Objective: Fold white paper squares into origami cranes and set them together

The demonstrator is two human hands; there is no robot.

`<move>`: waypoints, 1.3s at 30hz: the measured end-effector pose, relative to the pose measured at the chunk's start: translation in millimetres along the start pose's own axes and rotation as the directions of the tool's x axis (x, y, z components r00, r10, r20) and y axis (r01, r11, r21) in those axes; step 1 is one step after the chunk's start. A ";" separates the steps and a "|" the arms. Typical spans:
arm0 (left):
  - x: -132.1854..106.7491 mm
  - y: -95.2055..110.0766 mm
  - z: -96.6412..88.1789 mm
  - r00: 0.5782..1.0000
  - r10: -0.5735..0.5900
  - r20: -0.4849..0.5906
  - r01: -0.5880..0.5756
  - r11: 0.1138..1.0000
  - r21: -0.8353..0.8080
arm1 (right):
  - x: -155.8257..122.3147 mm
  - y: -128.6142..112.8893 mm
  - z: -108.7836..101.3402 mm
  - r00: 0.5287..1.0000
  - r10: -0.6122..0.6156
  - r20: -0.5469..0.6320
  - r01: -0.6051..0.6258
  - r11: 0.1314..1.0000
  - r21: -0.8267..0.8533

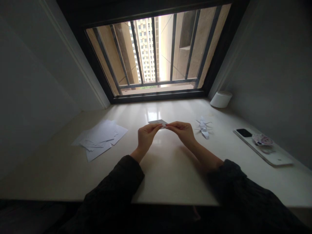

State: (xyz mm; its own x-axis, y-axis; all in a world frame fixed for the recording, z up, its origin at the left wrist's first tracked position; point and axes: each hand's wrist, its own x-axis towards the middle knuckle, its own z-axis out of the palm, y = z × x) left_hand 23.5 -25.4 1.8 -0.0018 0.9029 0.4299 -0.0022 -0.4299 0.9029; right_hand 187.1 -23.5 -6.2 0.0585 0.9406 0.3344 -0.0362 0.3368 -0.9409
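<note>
Cream, glossy counter [168, 182], one, across the lower frame; near edge partly covered by the arms. Black-framed window [146, 52], one, top centre; seven upright bars counted outside, frame top cut off. Two dark sleeves, left [114, 182] and right [243, 190], running out at bottom; folds lost in shadow. High-rise block [143, 48], one, behind bars, only a strip showing. Loose white sheets [99, 136], one pile, left of centre; overlapping, number not countable. White smartphone [265, 148], one, lying back up at right; round patterned piece on it, print unreadable.

Bare hands, two, mid-frame. Left hand [147, 132] and right hand [181, 129] each pinch thumb to finger, gap closed on the paper; remaining fingers mostly hidden. White round-sided container [221, 99], one, at the window's lower right corner; contents unseen. Small origami pieces [203, 127], clustered right of the right hand; more than one, exact count unclear. Folded paper [156, 122], one, centre, between both sets of fingertips; near edge covered.
</note>
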 end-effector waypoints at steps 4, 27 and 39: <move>1.8 -1.3 -3.2 1.000 0.008 0.016 -0.008 1.000 0.001 | 0.9 -3.3 -1.7 1.000 0.005 -0.003 -0.005 1.000 -0.026; 1.1 -3.9 0.4 0.998 0.033 -0.051 -0.038 0.993 -0.112 | 1.7 -5.0 1.1 0.988 0.149 0.044 -0.154 0.974 0.168; -0.7 -5.8 0.5 0.996 0.070 -0.062 -0.074 0.996 -0.059 | 0.5 -3.1 2.9 0.984 0.175 0.016 -0.174 0.957 0.230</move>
State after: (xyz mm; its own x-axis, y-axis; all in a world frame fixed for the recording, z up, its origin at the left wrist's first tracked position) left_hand 23.9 -23.5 -3.7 -0.0644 0.8686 0.4913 -0.0612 -0.4948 0.8668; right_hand 184.3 -24.0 -3.0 0.0352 0.9857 0.1651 -0.2744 0.1684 -0.9468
